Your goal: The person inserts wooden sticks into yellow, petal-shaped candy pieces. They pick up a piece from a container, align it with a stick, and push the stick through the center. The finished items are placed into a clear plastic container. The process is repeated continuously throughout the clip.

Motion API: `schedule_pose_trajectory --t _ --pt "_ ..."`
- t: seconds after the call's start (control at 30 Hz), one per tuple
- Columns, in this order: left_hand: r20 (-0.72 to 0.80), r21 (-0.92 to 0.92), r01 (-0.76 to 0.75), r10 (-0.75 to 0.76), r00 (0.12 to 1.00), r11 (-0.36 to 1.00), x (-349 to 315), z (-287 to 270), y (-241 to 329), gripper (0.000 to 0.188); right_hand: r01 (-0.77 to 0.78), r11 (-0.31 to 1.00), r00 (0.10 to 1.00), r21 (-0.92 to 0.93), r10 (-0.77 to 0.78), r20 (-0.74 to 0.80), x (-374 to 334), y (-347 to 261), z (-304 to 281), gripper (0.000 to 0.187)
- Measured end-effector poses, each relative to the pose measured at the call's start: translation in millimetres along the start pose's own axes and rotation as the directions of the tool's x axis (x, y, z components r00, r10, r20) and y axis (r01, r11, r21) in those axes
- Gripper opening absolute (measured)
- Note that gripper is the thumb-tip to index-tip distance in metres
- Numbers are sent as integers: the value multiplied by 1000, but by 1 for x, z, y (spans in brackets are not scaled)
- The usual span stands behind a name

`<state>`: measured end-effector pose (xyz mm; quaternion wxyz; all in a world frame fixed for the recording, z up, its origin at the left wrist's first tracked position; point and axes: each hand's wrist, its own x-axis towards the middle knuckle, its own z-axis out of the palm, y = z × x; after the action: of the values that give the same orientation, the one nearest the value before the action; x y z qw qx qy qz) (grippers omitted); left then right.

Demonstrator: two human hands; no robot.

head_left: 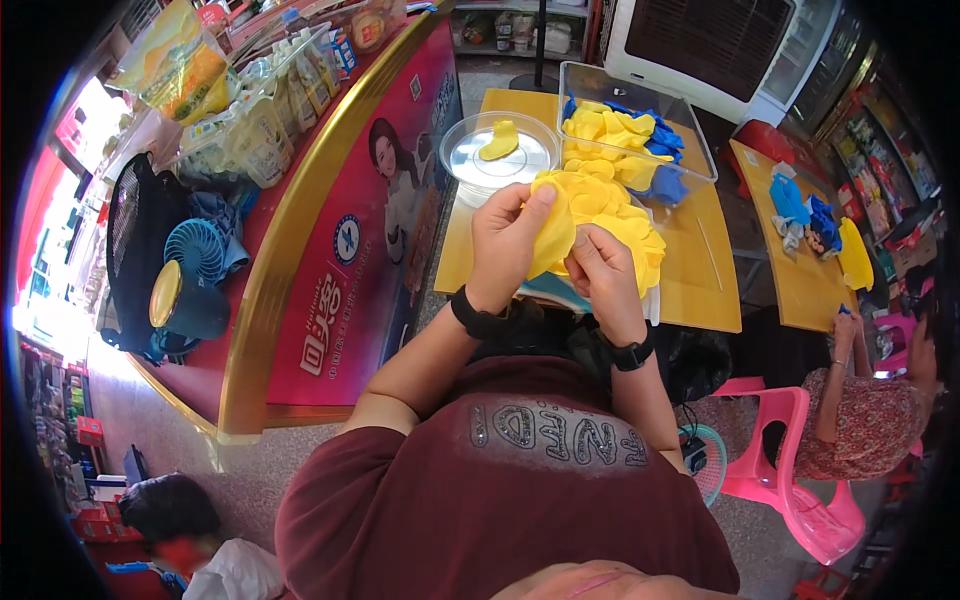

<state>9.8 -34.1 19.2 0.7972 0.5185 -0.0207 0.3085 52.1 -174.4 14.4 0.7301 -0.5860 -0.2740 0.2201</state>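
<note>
Both hands were raised over a yellow wooden table (700,290) and worked on one thin yellow glove-like rubber piece (553,232), which looked like the step of separating or straightening a single item from the heap. The left hand (505,240) was closed, thumb and fingertips pinching the piece's upper edge; the right hand (600,265) was curled tight on its lower part. The piece hung just above a loose pile of similar yellow rubber pieces (620,215) on the table. Behind stood a round clear plastic bowl (500,150) holding one yellow piece, and a rectangular clear plastic bin (640,125) of yellow and blue pieces. Judging from this, the next move called for a gentle pull without tearing the thin material. The fingers hid the piece's true shape, and the fisheye rim blurred a seated person (860,410) at a neighbouring table.
</note>
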Motion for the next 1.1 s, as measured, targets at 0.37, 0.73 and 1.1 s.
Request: schedule_pose_trajectory --t 0.37,0.73,1.1 --pt "6 208 -68 68 998 976 -1 -5 -7 20 184 959 971 -217 -212 -110 3 15 5 18" --pt "63 203 99 -114 992 974 1 -1 16 22 258 875 958 -410 -285 -7 5 8 -8 15" --pt "36 432 -74 65 997 899 20 5 0 28 82 994 985 76 -69 -159 5 13 2 24"
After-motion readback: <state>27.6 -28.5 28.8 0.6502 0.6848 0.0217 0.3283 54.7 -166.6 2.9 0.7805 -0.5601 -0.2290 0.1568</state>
